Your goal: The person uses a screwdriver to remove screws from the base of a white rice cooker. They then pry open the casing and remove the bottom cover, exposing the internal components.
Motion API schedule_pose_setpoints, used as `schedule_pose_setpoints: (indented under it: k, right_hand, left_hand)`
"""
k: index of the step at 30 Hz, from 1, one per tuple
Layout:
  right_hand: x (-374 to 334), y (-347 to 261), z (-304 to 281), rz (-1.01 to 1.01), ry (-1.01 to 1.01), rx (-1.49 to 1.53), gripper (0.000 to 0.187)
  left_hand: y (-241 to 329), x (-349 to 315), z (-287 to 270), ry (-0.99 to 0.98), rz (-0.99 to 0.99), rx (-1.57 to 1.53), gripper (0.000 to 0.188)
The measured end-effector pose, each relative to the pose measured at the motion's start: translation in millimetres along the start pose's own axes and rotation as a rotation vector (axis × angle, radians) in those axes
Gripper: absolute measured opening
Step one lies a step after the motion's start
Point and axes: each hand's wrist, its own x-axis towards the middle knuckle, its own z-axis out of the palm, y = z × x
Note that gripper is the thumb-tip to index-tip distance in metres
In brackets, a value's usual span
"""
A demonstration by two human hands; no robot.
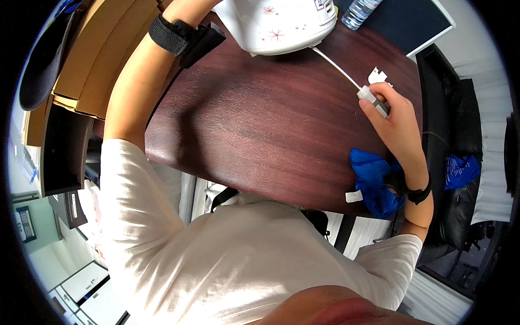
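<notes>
A white rounded appliance with red flower prints (276,32), which looks like a rice cooker, rests at the far edge of the view, its top cut off. My right hand (392,111) is closed around the grey-and-white handle of a screwdriver (337,69). Its long thin shaft points far-left, and the tip meets the lower edge of the appliance. Just beyond my right fingers lies a small white piece (377,75). My left forearm reaches up past the appliance's left side, but the hand itself is out of the picture.
A blue cloth with a white tag (374,181) lies by my right wrist on the dark wooden table (260,124). A clear bottle (357,13) stands beyond the appliance. Cardboard boxes (103,59) are stacked on the left; a black sofa (460,141) is at right.
</notes>
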Motion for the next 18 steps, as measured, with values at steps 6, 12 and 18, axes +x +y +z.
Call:
schedule_pose_setpoints:
  k: [6,12,18]
  right_hand:
    - [5.4,-7.2,-7.0,-0.005,0.039,-0.099,0.018]
    - [9.2,-12.7,-13.1,-0.065,0.081,-0.196,0.017]
    - [31.3,-33.8,-30.4,-0.283,0.122,-0.511,0.022]
  left_hand:
    - [12.8,1.4,9.0,0.038,0.008,0.064,0.071]
    - [16.9,6.2,13.6,0.030,0.046,0.114,0.068]
    - [12.0,12.3,5.4,0.051,0.003,0.144,0.067]
